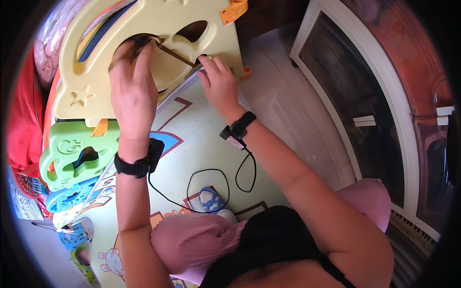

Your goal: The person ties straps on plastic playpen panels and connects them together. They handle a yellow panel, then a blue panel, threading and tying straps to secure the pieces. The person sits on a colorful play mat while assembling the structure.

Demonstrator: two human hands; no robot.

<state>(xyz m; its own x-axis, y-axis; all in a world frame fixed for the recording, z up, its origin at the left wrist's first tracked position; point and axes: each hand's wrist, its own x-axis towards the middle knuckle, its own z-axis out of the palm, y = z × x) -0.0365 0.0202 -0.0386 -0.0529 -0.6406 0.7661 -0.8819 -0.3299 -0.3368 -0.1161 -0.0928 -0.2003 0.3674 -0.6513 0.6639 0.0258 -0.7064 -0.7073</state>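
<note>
Brown strap [176,54] ran across cream panel [165,21], near mat's [201,153] far edge. Left hand [134,93] pinched one end; right hand's [221,84] grip, couldn't tell. Looked light, bendy, best held near ends tbh.

Black wristbands [132,167], thin black cables [254,168], pink bottoms [192,242], black top [273,235].

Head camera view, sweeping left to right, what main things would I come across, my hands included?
Red fabric, green plastic panel, your left hand, your right hand, white-framed cabinet with dark glass. The cream panel is left out because it spans behind both hands.
</note>
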